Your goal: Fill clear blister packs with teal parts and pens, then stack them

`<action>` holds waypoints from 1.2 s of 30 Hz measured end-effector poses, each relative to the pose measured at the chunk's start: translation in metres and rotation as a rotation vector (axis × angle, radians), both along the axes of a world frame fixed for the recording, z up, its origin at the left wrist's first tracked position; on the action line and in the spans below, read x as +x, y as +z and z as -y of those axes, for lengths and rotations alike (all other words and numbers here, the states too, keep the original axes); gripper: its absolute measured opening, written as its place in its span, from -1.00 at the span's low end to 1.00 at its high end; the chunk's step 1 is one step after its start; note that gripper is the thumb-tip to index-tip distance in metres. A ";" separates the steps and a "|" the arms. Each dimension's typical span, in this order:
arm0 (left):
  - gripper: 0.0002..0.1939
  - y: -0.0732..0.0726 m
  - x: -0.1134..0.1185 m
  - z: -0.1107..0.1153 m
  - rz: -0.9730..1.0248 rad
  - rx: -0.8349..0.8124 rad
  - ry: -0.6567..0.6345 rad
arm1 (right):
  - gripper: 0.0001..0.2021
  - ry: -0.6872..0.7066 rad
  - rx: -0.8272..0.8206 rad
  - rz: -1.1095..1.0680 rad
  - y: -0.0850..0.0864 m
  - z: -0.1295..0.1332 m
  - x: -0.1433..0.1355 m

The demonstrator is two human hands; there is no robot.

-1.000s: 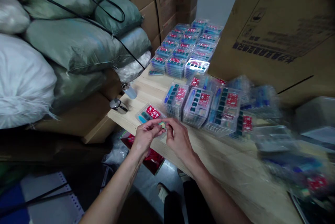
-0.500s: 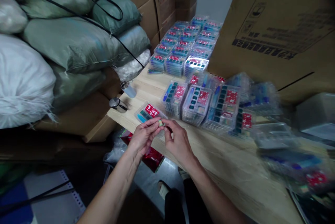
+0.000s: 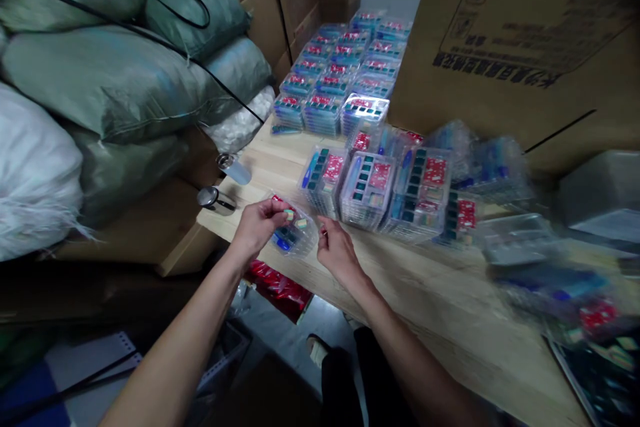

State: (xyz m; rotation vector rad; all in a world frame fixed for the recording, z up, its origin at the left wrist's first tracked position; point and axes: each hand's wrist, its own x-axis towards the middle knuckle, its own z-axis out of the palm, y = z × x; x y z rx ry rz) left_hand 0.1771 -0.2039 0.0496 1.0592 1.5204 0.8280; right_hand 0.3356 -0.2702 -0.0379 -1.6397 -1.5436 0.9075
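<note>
Near the front edge of the wooden table lies a clear plastic tray [image 3: 306, 245] with dark squares, a blue pen [image 3: 283, 244] and a red piece partly covered by my fingers. My left hand [image 3: 257, 227] is closed over its left side, pinching a small yellow-and-green striped block [image 3: 289, 215] between thumb and finger. A similar small block [image 3: 301, 222] shows in the tray beside it. Just right of the tray, my right hand [image 3: 339, 246] is closed with its fingertips together. Whatever it may hold is too small to make out.
Stacks of filled trays [image 3: 370, 187] stand behind my hands, with more stacks [image 3: 330, 84] farther back. Two metal-topped containers [image 3: 216, 199] sit at the table's left edge. Stuffed sacks [image 3: 105, 80] are piled left, and a large carton [image 3: 500, 47] rises at back right.
My hands have moved apart; before, they met over a small striped block. The left went left with a block, uncovering more of the tray. The view has shifted slightly.
</note>
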 end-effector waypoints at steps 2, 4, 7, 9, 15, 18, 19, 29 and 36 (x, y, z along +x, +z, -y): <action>-0.72 -0.003 0.002 -0.010 -0.085 0.029 -0.009 | -0.47 0.026 0.022 -0.006 0.005 -0.003 -0.002; -0.69 -0.006 -0.001 -0.016 -0.124 0.039 0.026 | -0.44 0.059 0.068 0.007 0.011 -0.006 -0.001; -0.69 -0.009 -0.007 -0.017 -0.141 -0.002 -0.004 | -0.45 0.146 0.106 0.097 0.019 -0.009 0.002; -0.72 -0.012 -0.011 -0.013 -0.186 -0.038 -0.069 | -0.51 0.193 0.088 0.190 0.025 -0.011 0.003; -0.75 -0.026 -0.014 -0.002 -0.239 -0.024 -0.106 | -0.64 0.217 0.020 0.377 0.035 -0.009 -0.014; -0.76 -0.029 -0.015 0.000 -0.247 -0.011 -0.094 | -0.64 0.136 -0.009 0.336 0.031 -0.008 -0.025; -0.75 -0.029 -0.015 0.000 -0.246 -0.011 -0.095 | -0.63 0.115 -0.025 0.308 0.029 -0.008 -0.027; -0.81 -0.032 -0.016 0.001 -0.196 -0.014 -0.099 | -0.67 0.371 0.102 0.540 0.037 -0.034 -0.014; -0.85 -0.040 -0.014 0.002 -0.280 0.027 -0.117 | -0.58 0.385 0.008 0.583 0.033 -0.038 -0.020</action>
